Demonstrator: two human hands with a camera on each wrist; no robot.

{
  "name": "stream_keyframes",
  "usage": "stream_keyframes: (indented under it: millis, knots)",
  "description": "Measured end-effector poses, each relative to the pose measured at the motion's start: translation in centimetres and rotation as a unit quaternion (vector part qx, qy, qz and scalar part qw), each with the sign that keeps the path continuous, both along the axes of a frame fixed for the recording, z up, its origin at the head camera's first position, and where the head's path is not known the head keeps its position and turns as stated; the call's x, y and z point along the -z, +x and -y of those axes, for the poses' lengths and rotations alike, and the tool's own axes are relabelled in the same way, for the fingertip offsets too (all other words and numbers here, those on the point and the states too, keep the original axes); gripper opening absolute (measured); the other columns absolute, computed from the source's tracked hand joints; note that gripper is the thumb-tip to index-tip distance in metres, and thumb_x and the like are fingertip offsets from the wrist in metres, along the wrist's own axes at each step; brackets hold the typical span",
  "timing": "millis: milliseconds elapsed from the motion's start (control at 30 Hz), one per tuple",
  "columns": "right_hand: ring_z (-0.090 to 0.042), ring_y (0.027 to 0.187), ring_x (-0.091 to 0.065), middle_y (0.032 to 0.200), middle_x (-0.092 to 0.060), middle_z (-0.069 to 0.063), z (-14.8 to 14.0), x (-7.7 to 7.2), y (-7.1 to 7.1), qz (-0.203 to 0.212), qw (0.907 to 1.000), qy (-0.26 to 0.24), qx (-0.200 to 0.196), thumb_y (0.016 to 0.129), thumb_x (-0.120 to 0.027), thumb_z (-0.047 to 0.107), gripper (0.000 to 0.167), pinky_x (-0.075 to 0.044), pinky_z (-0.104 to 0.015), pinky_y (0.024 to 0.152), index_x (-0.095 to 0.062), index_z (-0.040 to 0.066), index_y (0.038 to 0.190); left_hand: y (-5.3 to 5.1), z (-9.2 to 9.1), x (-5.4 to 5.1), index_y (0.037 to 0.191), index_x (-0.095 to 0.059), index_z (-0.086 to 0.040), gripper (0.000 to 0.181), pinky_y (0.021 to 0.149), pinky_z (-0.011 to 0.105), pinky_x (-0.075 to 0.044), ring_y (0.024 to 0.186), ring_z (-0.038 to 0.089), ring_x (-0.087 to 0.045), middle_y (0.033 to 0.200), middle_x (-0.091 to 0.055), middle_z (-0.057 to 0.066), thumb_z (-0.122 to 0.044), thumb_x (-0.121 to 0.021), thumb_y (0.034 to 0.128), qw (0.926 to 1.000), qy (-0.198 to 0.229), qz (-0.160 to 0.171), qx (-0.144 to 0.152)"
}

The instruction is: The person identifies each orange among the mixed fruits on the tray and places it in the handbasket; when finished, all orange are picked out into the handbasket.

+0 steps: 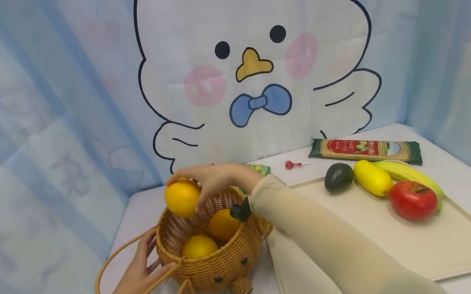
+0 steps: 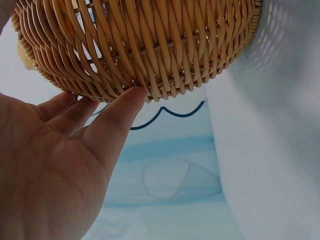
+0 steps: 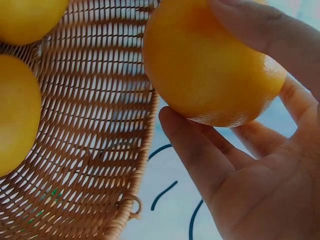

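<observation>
My right hand [image 1: 217, 178] grips an orange [image 1: 182, 199] above the far left rim of a woven wicker basket [image 1: 231, 266] with an animal face. In the right wrist view, fingers and thumb are around the held orange [image 3: 215, 65], just beside the rim. Two more oranges [image 1: 199, 247] lie inside the basket. At the basket's left side, my left hand [image 1: 134, 281] touches the outside with spread fingers, inside the loop of the handle [image 1: 110, 259]. The left wrist view shows its fingertips against the wicker wall [image 2: 150, 45], the palm apart from it.
A beige tray [image 1: 331, 286] at right holds an avocado [image 1: 339, 178], a yellow lemon-like fruit [image 1: 373, 178], a banana [image 1: 406, 174] and a red apple [image 1: 413, 200]. Behind it lie a pasta packet [image 1: 363, 150] and a red lollipop [image 1: 291, 164]. A green packet [image 1: 261, 168] is partly hidden.
</observation>
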State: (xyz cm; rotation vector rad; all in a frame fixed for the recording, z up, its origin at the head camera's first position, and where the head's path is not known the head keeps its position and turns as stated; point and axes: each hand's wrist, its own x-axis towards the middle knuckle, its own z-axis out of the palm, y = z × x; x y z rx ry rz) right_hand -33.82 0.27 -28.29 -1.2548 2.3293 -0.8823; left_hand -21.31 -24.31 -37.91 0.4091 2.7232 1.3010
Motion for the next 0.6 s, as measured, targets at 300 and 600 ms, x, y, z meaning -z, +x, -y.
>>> stream_keyframes:
  millis: [300, 600]
  knots:
    - [-0.011, 0.122, -0.045, 0.140, -0.045, 0.008, 1.8, 1.7, -0.5, -0.056, 0.9929, 0.105, 0.003, 0.074, -0.076, 0.008, 0.077, -0.044, -0.029, 0.103, -0.041, 0.032, 0.138, 0.2, 0.1, 0.2, 0.150, -0.005, -0.018, 0.083, 0.105, 0.060, -0.039, 0.141, 0.050, -0.011, 0.157, -0.004, 0.020, -0.029, -0.063, 0.0904, 0.9999, 0.004, -0.009, 0.010]
    - [-0.013, 0.125, -0.043, 0.143, -0.044, 0.007, 3.3, 3.2, -0.3, -0.067, 0.9822, 0.175, 0.011, 0.075, -0.072, 0.006, 0.075, -0.043, -0.032, 0.105, -0.042, 0.033, 0.139, 0.2, 0.2, 0.1, 0.150, -0.006, -0.017, 0.084, 0.106, 0.059, -0.039, 0.141, 0.049, -0.012, 0.157, -0.004, 0.020, -0.030, -0.063, 0.0897, 1.0000, 0.003, -0.007, 0.005]
